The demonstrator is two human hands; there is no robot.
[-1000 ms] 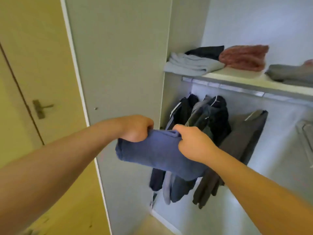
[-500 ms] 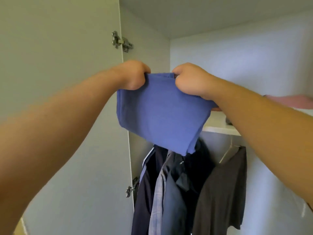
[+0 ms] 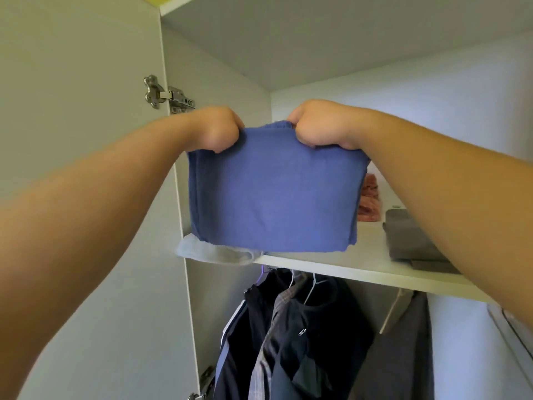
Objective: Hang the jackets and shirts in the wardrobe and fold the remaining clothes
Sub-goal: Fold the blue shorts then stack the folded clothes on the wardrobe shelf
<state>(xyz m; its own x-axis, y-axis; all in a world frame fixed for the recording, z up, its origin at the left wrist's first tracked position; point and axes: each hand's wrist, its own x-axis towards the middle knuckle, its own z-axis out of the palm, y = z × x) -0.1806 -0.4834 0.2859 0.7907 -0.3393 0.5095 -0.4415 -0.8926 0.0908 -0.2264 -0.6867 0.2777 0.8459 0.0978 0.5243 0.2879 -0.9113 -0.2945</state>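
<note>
Head view: left hand [image 3: 219,129] and right hand [image 3: 317,124] are each gripping the top edge of the folded blue garment [image 3: 274,197], fingers [image 3: 305,137] curled tight over the cloth; probably holding it at both corners to keep the fold from slipping open; garment is hanging flat just in front of the shelf [image 3: 360,269], its lower edge overlapping a pale grey folded piece [image 3: 213,252] at the shelf's left end; pink [image 3: 369,200] and dark grey [image 3: 409,241] folded piles are lying further right on the shelf; hanging clothes [image 3: 302,327] are below the shelf.

Against the earlier frames: garment is rising from below the shelf to shelf height; its bottom edge, slanted half a second ago, is now hanging level.
</note>
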